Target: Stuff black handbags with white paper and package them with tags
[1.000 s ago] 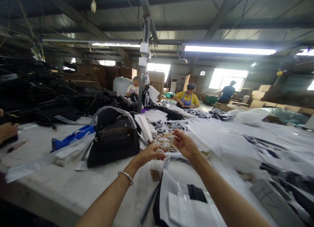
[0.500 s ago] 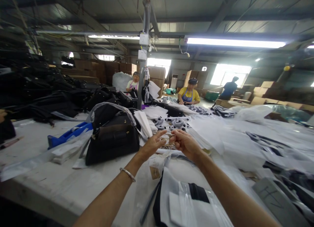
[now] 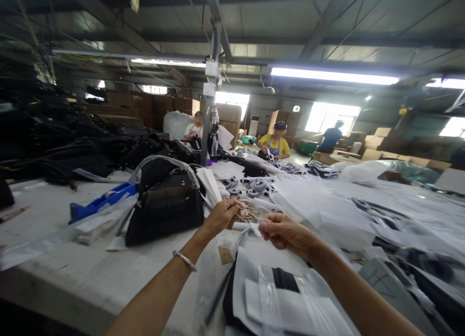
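Two hands occupy the work area; clock positions are taken from the gap between them, with 12 o'clock pointing away from me.

Markings: the grey panel (image 3: 399, 304) at 4 o'clock carries dark hand-drawn strokes, one resembling an H; they are too blurred to read reliably. The black handbag (image 3: 167, 217) at 9 o'clock bears small gold-coloured fittings; any lettering on them is too small to read. The tan tag (image 3: 225, 255) lies between 7 and 8 o'clock; any print on it is illegible.

Left hand: my left hand (image 3: 222, 216) is at 9 o'clock, fingers bent and drawn together, thumb and index tips closed in a pinch. I cannot tell whether a thin item is gripped there.

Right hand: my right hand (image 3: 290, 232) is at 3 o'clock, fingers curled inward, thumb closed toward the index finger. Something whitish shows at the fingertips; I cannot tell whether it is held or lies behind.

Surroundings: the pile of strings and tags (image 3: 250, 211) lies just beyond the fingertips at 12 o'clock. Grey coiled straps (image 3: 258, 186) lie farther out, also near 12 o'clock. A black item (image 3: 285, 280) under clear film lies at 5 o'clock.
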`<control>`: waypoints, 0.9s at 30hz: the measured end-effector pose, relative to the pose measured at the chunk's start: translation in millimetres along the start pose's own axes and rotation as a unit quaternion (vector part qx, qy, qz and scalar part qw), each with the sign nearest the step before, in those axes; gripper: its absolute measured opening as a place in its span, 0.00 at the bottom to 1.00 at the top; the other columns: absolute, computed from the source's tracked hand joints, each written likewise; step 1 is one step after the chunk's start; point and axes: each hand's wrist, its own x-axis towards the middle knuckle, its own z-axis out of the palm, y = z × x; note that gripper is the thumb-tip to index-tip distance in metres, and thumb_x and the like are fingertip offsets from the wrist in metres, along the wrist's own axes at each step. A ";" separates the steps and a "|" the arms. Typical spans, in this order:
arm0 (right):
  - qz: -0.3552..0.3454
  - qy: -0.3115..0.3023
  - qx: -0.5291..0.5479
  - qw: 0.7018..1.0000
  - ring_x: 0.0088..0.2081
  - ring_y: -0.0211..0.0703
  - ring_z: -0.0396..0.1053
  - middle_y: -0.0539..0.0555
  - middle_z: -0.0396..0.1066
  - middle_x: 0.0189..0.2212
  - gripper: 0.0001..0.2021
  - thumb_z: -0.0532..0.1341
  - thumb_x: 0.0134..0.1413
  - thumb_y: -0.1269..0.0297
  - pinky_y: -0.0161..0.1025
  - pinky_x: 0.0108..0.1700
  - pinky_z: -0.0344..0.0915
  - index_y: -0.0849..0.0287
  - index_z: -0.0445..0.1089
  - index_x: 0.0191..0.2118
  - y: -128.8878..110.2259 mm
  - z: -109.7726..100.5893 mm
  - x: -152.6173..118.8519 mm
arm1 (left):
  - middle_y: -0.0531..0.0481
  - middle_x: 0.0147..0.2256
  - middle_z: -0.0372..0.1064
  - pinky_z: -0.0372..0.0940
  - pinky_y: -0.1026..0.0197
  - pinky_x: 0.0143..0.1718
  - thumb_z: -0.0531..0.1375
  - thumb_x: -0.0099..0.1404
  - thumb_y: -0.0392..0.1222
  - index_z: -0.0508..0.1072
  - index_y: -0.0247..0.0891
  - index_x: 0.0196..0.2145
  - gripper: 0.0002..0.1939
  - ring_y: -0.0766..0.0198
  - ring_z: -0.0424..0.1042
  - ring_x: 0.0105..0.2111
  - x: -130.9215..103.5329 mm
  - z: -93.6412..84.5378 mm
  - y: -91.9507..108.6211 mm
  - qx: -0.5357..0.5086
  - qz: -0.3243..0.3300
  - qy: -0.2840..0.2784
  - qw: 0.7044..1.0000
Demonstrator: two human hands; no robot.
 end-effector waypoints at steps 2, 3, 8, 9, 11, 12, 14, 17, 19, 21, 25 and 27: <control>-0.034 0.035 0.001 0.999 0.16 0.26 0.53 0.49 0.70 0.22 0.20 0.73 0.43 0.49 0.30 0.17 0.42 0.62 0.71 0.28 5.0 -2.6 -9.3 | 0.54 0.25 0.66 0.53 0.66 0.24 0.57 0.64 0.53 0.73 0.36 0.35 0.16 0.69 0.60 0.22 -6.3 -0.6 1.0 0.009 -0.002 -0.012 1.000; -0.058 0.065 -0.009 0.996 0.17 0.27 0.53 0.48 0.70 0.22 0.19 0.72 0.44 0.48 0.30 0.18 0.43 0.62 0.73 0.29 6.8 -3.9 -12.8 | 0.56 0.22 0.63 0.51 0.65 0.22 0.57 0.64 0.53 0.73 0.36 0.34 0.16 0.70 0.57 0.20 -10.1 1.6 1.7 0.014 -0.003 -0.026 1.000; -0.171 0.184 0.011 0.968 0.38 0.41 0.70 0.54 0.77 0.35 0.11 0.71 0.45 0.57 0.34 0.38 0.65 0.59 0.75 0.27 7.4 -7.7 -25.9 | 0.54 0.23 0.66 0.58 0.65 0.28 0.61 0.62 0.51 0.77 0.35 0.33 0.15 0.67 0.63 0.25 -30.8 29.0 8.4 0.017 -0.005 -0.133 0.991; -0.176 0.185 0.056 0.965 0.44 0.45 0.70 0.55 0.77 0.38 0.09 0.70 0.44 0.59 0.37 0.44 0.66 0.58 0.74 0.26 6.1 -8.6 -29.3 | 0.52 0.27 0.70 0.60 0.64 0.32 0.61 0.62 0.50 0.78 0.36 0.36 0.14 0.65 0.67 0.29 -33.6 33.4 9.6 0.011 -0.004 -0.149 0.989; -0.170 0.186 0.151 0.956 0.46 0.49 0.71 0.55 0.77 0.37 0.07 0.68 0.43 0.62 0.43 0.48 0.68 0.57 0.71 0.24 2.5 -12.6 -37.7 | 0.48 0.38 0.74 0.63 0.62 0.38 0.61 0.62 0.50 0.76 0.38 0.45 0.18 0.62 0.71 0.36 -36.8 36.0 9.2 0.011 -0.004 -0.150 0.989; -0.168 0.192 0.186 0.949 0.41 0.48 0.73 0.55 0.77 0.34 0.06 0.67 0.43 0.63 0.44 0.45 0.69 0.56 0.70 0.23 0.5 -16.0 -42.5 | 0.47 0.41 0.74 0.64 0.61 0.40 0.60 0.62 0.51 0.74 0.39 0.49 0.20 0.60 0.72 0.39 -37.6 33.7 6.9 0.020 -0.008 -0.136 0.991; -0.166 0.215 0.204 0.941 0.27 0.39 0.69 0.51 0.74 0.27 0.07 0.66 0.44 0.64 0.39 0.32 0.69 0.56 0.67 0.23 -3.2 -25.8 -51.8 | 0.46 0.41 0.74 0.63 0.60 0.40 0.58 0.62 0.52 0.74 0.38 0.48 0.20 0.59 0.72 0.39 -39.5 23.4 -2.8 0.054 -0.030 -0.093 0.994; -0.145 0.251 0.096 0.952 0.15 0.29 0.50 0.46 0.66 0.20 0.10 0.66 0.46 0.61 0.31 0.16 0.48 0.57 0.65 0.23 -2.6 -42.9 -59.0 | 0.49 0.30 0.72 0.62 0.61 0.36 0.58 0.60 0.50 0.75 0.36 0.35 0.15 0.60 0.70 0.33 -47.7 3.5 -27.4 0.106 -0.082 -0.043 0.990; -0.098 0.263 -0.044 0.959 0.15 0.28 0.46 0.45 0.63 0.17 0.13 0.67 0.47 0.57 0.31 0.16 0.40 0.58 0.66 0.23 4.9 -48.6 -54.8 | 0.51 0.25 0.70 0.60 0.61 0.32 0.58 0.57 0.47 0.74 0.37 0.28 0.11 0.61 0.68 0.28 -56.8 -4.7 -46.2 0.133 -0.118 -0.041 0.983; -0.045 0.246 -0.197 0.948 0.15 0.30 0.49 0.46 0.63 0.16 0.13 0.65 0.49 0.55 0.32 0.18 0.42 0.58 0.69 0.23 18.1 -45.0 -43.5 | 0.52 0.22 0.68 0.58 0.61 0.29 0.58 0.55 0.46 0.72 0.38 0.24 0.09 0.62 0.67 0.23 -66.6 -5.8 -62.7 0.148 -0.158 -0.064 0.974; -0.033 0.128 -0.397 0.908 0.21 0.36 0.61 0.50 0.72 0.20 0.11 0.60 0.55 0.60 0.35 0.25 0.53 0.57 0.75 0.26 52.3 -13.8 -11.6 | 0.53 0.20 0.68 0.58 0.61 0.26 0.57 0.54 0.44 0.71 0.39 0.22 0.08 0.62 0.66 0.20 -80.2 5.5 -81.2 0.134 -0.213 -0.117 0.961; -0.052 0.086 -0.441 0.892 0.23 0.39 0.65 0.50 0.73 0.20 0.10 0.59 0.56 0.63 0.36 0.28 0.55 0.56 0.77 0.27 68.9 2.2 3.4 | 0.53 0.23 0.69 0.59 0.62 0.29 0.58 0.54 0.43 0.71 0.40 0.22 0.07 0.62 0.66 0.24 -81.9 12.3 -85.4 0.121 -0.215 -0.116 0.962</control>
